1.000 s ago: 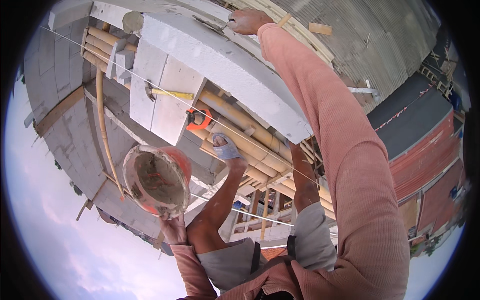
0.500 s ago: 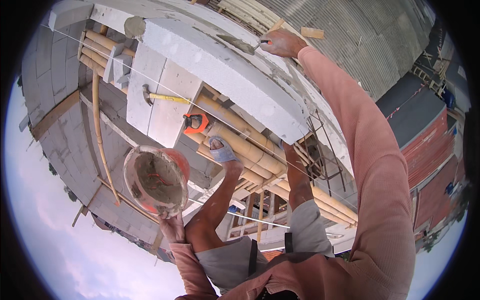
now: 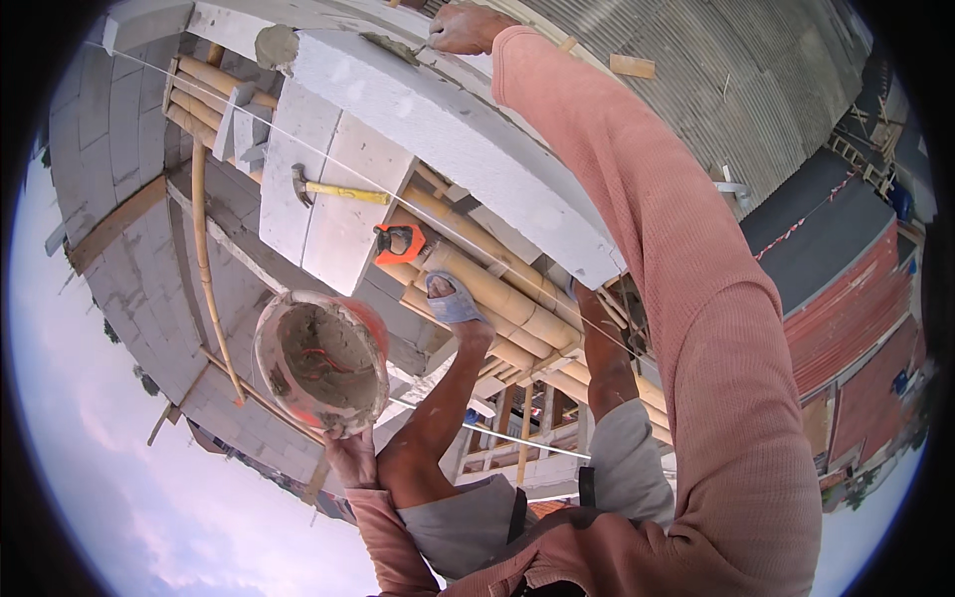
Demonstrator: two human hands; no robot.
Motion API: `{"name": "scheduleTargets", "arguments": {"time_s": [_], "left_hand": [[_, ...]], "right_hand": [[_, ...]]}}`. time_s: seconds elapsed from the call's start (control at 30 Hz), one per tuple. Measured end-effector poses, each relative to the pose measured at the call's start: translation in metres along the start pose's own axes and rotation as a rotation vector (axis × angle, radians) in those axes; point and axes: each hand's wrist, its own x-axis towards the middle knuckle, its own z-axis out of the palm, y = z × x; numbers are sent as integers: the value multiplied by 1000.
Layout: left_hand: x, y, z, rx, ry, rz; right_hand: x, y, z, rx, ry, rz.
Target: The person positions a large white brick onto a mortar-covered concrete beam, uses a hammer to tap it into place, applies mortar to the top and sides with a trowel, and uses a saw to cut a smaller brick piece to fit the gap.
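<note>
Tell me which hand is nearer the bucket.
Left. The left hand holds the bucket at its near rim; the right hand is well away, beyond the white block.

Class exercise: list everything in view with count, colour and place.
trowel: one, mortar-grey, top centre
bucket: one, red, left of centre
mortar: one mass, grey, in bucket
long block: one, white, upper centre
slabs: two, white, left of centre
claw hammer: one, yellow-handled, on slabs
bamboo poles: several, tan, centre
handsaw: one, orange-handled, beside slabs
string line: one, white, crossing scene
corrugated roof: one, grey, upper right
wood offcut: one, tan, on roof
sandal: one clear, blue, on bamboo
left hand: one, grey-dusted, holding bucket
right hand: one, grey-dusted, at trowel
</note>
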Motion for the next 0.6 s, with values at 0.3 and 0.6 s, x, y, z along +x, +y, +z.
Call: {"name": "scheduleTargets", "arguments": {"time_s": [0.3, 0.6], "left_hand": [[7, -4, -19, 68, -106, 29], [2, -11, 23, 115, -28, 7]], "right_hand": [[-19, 17, 9, 8, 121, 187], [-168, -24, -79, 806, 134, 301]]}}
